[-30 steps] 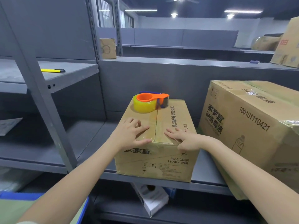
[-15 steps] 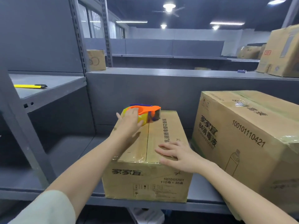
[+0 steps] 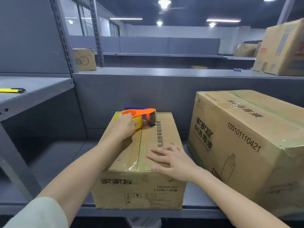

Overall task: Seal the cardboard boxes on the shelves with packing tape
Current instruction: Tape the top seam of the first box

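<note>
Small brown box (image 3: 138, 188) on the grey shelf (image 3: 197, 199), front face at the shelf edge, print on top and front, bigger box (image 3: 246, 145) just to its right. Centre seam runs away from me, with wrinkled clear tape over its near end. The tape dispenser (image 3: 143, 112), orange frame and yellow roll, is at the far end of the lid. Left hand (image 3: 124, 125) reached forward, fingers curled round the roll. Right hand (image 3: 174, 162) flat on the right flap, fingers straight and spread.
</note>
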Action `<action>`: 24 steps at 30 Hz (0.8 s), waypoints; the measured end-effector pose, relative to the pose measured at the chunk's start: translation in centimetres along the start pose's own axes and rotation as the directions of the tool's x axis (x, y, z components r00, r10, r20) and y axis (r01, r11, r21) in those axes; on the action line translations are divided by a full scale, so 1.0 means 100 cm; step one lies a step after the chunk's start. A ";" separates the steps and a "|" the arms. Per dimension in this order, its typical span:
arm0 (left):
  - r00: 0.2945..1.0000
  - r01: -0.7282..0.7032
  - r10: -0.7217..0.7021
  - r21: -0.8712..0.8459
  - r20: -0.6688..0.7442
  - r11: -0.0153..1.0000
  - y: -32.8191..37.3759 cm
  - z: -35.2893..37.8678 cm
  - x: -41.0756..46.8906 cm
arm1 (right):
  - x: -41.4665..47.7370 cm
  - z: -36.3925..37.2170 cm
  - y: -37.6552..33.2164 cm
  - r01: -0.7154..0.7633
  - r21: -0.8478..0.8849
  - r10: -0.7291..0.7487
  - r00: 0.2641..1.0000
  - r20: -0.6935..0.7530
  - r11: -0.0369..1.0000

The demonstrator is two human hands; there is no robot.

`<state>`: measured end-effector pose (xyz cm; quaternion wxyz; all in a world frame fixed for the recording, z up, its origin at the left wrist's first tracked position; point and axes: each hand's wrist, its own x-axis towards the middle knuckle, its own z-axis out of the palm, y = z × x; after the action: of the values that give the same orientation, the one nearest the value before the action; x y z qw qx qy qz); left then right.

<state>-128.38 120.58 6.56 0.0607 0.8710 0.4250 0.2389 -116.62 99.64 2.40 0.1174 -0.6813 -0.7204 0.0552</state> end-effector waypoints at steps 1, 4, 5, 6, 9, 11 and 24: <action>1.000 -0.009 0.008 -0.033 -0.018 0.999 0.002 -0.004 -0.004 | 0.000 0.000 0.000 0.001 -0.003 -0.001 1.000 -0.002 1.000; 1.000 -0.021 0.016 -0.242 -0.022 0.970 0.009 -0.020 -0.018 | -0.001 -0.002 -0.002 -0.003 0.019 0.003 1.000 -0.017 1.000; 1.000 -0.016 0.014 -0.342 -0.006 0.940 0.011 -0.025 -0.024 | -0.002 -0.003 -0.003 -0.004 0.045 0.006 1.000 -0.028 0.999; 1.000 -0.015 0.025 -0.451 0.015 0.893 0.013 -0.030 -0.031 | -0.002 -0.006 -0.003 -0.013 0.099 0.018 0.999 -0.051 0.995; 0.986 0.054 0.087 -0.762 0.144 0.645 0.021 -0.045 -0.057 | -0.001 -0.023 -0.001 -0.152 0.240 0.214 0.942 -0.258 0.959; 0.960 0.145 0.143 -0.862 0.242 0.486 0.024 -0.053 -0.075 | 0.001 -0.041 0.000 -0.273 0.198 0.335 0.831 -0.445 0.941; 0.876 0.459 0.233 -0.878 0.423 -0.133 0.055 -0.035 -0.116 | -0.014 -0.082 -0.036 0.076 0.283 0.089 0.846 -0.526 0.956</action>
<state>-132.24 107.83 7.12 0.8085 0.5077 0.1493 0.2574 -118.04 97.31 11.04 0.4123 -0.6470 -0.6407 -0.0296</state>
